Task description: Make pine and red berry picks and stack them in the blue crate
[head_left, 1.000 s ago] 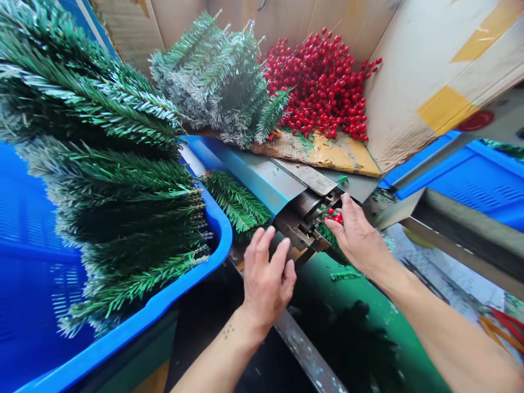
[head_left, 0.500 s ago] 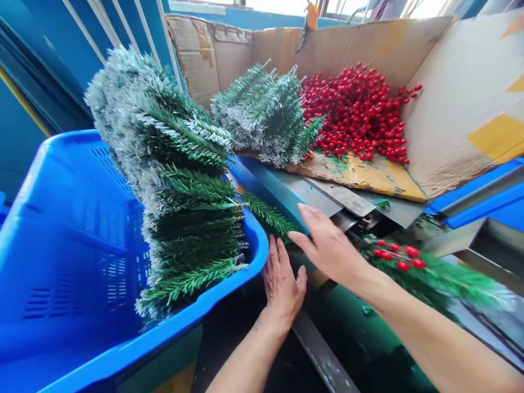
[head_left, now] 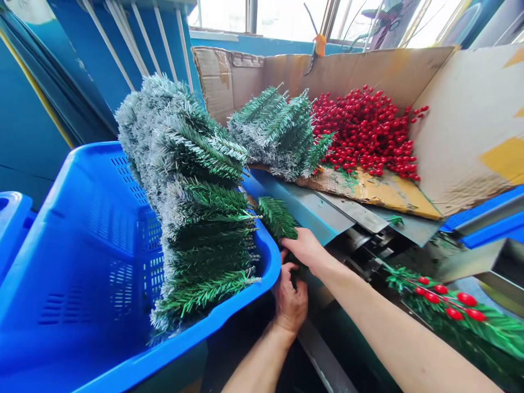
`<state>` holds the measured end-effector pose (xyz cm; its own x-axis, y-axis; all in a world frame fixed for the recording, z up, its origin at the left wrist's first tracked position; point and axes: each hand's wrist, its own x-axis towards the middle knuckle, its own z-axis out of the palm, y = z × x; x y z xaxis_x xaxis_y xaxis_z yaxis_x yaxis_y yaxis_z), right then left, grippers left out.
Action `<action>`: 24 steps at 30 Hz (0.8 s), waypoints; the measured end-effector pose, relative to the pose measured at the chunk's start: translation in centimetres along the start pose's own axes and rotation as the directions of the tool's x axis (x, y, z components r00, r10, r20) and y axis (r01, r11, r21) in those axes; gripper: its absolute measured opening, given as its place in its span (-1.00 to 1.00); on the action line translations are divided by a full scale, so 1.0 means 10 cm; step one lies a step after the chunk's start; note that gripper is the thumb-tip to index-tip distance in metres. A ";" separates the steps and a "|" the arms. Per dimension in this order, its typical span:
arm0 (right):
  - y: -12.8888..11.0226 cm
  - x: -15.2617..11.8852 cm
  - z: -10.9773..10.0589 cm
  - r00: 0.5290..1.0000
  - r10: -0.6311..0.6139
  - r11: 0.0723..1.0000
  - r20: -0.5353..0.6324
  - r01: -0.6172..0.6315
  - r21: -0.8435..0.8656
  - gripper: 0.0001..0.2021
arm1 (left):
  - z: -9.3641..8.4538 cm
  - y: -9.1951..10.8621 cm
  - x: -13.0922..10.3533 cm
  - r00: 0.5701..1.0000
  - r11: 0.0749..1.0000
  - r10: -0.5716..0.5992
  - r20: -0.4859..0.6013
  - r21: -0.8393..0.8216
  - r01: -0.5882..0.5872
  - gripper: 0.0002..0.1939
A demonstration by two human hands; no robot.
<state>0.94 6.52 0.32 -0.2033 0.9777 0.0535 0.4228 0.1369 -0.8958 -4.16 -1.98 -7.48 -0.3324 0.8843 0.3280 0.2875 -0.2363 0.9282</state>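
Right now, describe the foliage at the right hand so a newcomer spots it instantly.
Find the big blue basket at left, heaped with frosted branches. Just past its right-hand corner, beside the metal cover, green foliage touches the right hand. Unlike the frosted branches, it lies outside the basket and shows no white frosting.

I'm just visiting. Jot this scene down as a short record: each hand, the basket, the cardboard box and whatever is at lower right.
Right hand: at the near end of the green sprigs, beside the basket's corner
Left hand: just below the right hand; any hold unclear
Blue basket: frosted branches stacked inside
Cardboard box: frosted sprigs left, red berries right
Lower right: green branch with berries
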 end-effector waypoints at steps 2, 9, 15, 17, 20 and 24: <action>-0.06 -0.03 -0.05 0.999 0.027 0.998 -0.037 -0.025 0.057 -0.84 | 0.02 0.01 0.04 1.000 0.999 -0.027 -0.012 0.029 0.027 -0.67; -0.08 -0.45 -0.49 0.990 0.136 0.952 0.036 -0.140 0.273 -0.63 | -0.07 0.22 -0.07 0.995 0.986 0.028 0.100 -0.167 -0.011 -0.60; 0.15 -0.96 -0.64 0.986 0.092 0.983 0.137 -0.112 0.146 -0.55 | 0.02 0.71 0.02 0.874 0.490 -0.372 0.312 -0.734 0.470 -0.50; 0.16 -1.04 -0.65 1.000 0.024 1.000 0.012 -0.024 0.001 -0.55 | 0.07 0.78 0.06 0.853 0.400 -0.391 0.346 -0.771 0.497 -0.54; 0.11 -1.07 -0.70 0.973 -0.005 0.993 -0.230 -0.023 -0.120 -0.50 | 0.12 0.82 0.02 0.835 0.373 -0.379 0.398 -0.760 0.532 -0.58; 0.09 -1.06 -0.80 0.938 0.043 0.992 -0.343 -0.082 -0.099 -0.55 | 0.16 0.83 -0.08 0.816 0.343 -0.432 0.385 -0.766 0.543 -0.56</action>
<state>10.53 -2.46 2.49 0.1301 0.9780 0.1628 0.5231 0.0718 -0.8492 -0.08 -4.04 -0.37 -0.0497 0.9783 -0.2012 -0.7700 0.0907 0.6316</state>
